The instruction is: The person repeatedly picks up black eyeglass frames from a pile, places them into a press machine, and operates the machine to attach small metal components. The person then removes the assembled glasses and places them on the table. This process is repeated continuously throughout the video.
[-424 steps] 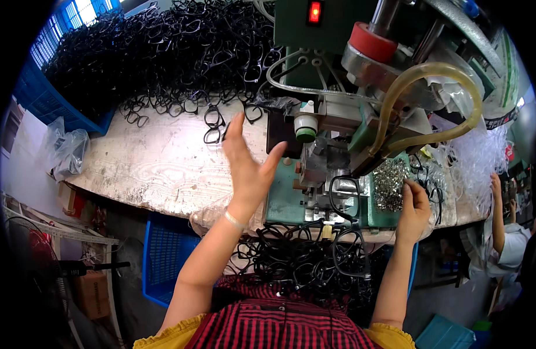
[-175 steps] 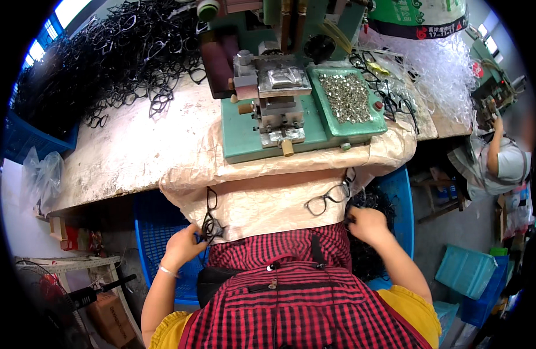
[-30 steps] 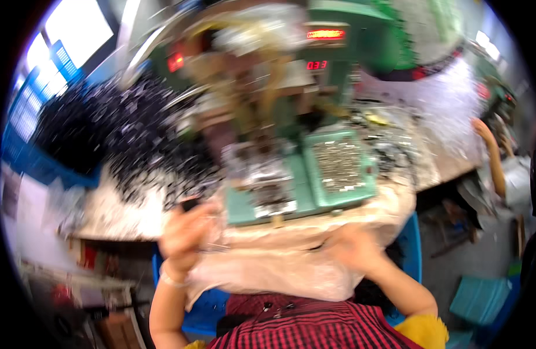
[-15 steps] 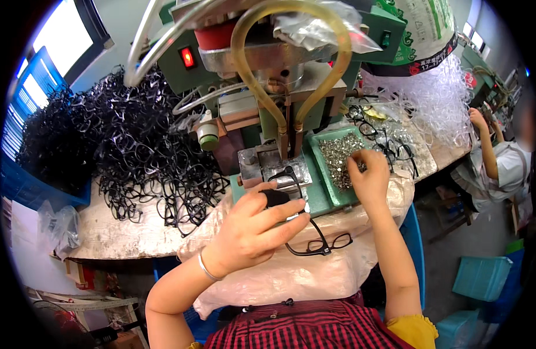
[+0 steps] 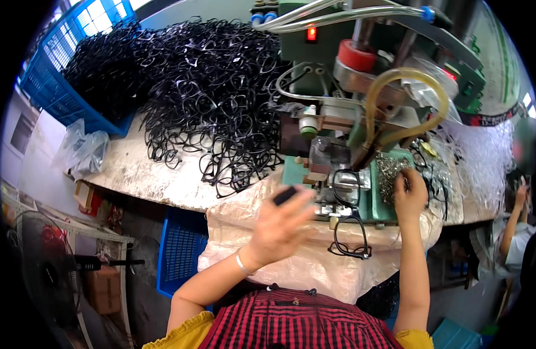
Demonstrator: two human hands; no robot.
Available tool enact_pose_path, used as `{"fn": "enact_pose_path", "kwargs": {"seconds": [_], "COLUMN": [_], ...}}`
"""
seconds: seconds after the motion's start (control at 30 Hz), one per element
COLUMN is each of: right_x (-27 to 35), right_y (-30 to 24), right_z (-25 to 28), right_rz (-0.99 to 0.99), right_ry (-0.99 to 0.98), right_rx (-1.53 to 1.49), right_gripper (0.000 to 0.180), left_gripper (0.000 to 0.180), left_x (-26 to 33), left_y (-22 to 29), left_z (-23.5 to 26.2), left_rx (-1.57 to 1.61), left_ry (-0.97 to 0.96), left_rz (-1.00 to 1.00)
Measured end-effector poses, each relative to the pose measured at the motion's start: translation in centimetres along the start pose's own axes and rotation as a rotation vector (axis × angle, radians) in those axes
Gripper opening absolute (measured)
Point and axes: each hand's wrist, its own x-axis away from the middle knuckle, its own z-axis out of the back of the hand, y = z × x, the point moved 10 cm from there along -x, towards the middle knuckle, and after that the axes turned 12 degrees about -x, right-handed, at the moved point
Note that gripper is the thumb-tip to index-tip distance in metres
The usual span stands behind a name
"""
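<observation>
My left hand point(image 5: 282, 228), blurred by motion, is in the air left of the press fixture point(image 5: 332, 157). Its fingers look stretched out, nothing shows in them, and one wears a black finger cover point(image 5: 285, 196). A black eyeglass frame point(image 5: 364, 232) rests at the fixture's front, its lower part hanging over the pale sheet; my left hand is apart from it. Over the green tray point(image 5: 387, 214) of small metal parts point(image 5: 389, 172), my right hand point(image 5: 412, 196) has its fingertips pinched together among the parts. Whatever they grip is hidden.
A large heap of black eyeglass frames point(image 5: 215, 87) covers the table's left, beside a blue crate point(image 5: 58, 64). The press's yellowish hose point(image 5: 439, 107) loops above the fixture. Clear plastic pieces point(image 5: 483, 157) pile up at the right. A fan point(image 5: 47, 267) stands at lower left.
The view has swung left, so the press appears farther right. My left hand has let go of the eyeglass frame and moved left from the fixture. My right hand stays at the parts tray.
</observation>
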Motion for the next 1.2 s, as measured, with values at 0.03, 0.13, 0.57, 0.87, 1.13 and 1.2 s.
{"fn": "enact_pose_path", "kwargs": {"seconds": [0.03,0.13,0.57,0.87,1.13,1.2], "right_x": [0.8,1.1,1.5,1.2,-1.9,-3.4], "right_y": [1.1,2.0,-0.3,1.3,-8.8,-10.3], "right_z": [0.5,0.5,0.4,-0.4,0.5,-0.7], "right_rz": [-0.101,-0.261,-0.083,-0.378,-0.201,-0.082], "right_ry": [0.004,-0.070,-0.025,0.092,-0.101,-0.057], "right_rx": [-0.036,0.028,0.051,-0.420,-0.558,-0.589], "right_gripper": [0.012,0.016,0.012,0.014,0.011,0.010], "left_gripper": [0.055,0.068,0.035,0.017,0.021,0.025], "left_x": [1.3,0.0,-1.8,-1.4,-3.7,-1.0], "left_y": [-2.1,-9.4,-15.2,-21.8,-19.1,-20.3], "left_z": [1.3,1.6,12.5,0.1,3.7,5.0], "left_rx": [-0.057,-0.402,-0.915,-0.777,-0.608,-0.279], "left_ry": [0.075,0.067,0.306,-0.023,0.125,0.333], "left_rz": [0.102,0.448,0.441,0.411,0.317,0.531]}}
